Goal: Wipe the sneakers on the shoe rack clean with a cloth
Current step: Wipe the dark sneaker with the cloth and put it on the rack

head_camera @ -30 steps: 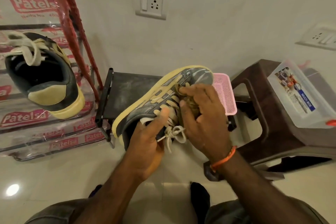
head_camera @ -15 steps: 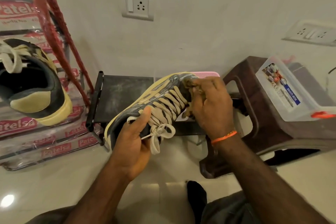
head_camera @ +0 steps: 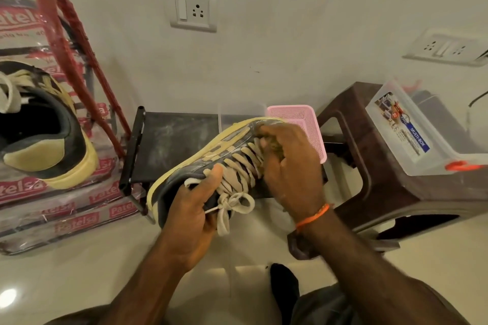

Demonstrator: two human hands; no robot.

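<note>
A dark grey sneaker (head_camera: 211, 155) with a yellow sole and cream laces is held up in the middle of the view, toe pointing up and right. My left hand (head_camera: 194, 208) grips its heel end, thumb on the collar by the lace bow. My right hand (head_camera: 291, 166) holds a small brownish cloth (head_camera: 273, 144) bunched under its fingers and presses it on the upper near the toe end of the laces. The matching sneaker (head_camera: 45, 137) sits at the far left on the shoe rack (head_camera: 79, 66), its opening facing me.
A low black shelf (head_camera: 174, 145) stands behind the held sneaker, with a pink mesh basket (head_camera: 303, 121) at its right end. A brown plastic stool (head_camera: 375, 166) on the right carries a clear plastic box (head_camera: 412, 134). Plastic-wrapped rack tiers lie low at left.
My right hand with the cloth slid up the sneaker from the mid laces toward the toe. The view shifted a little to the left and back.
</note>
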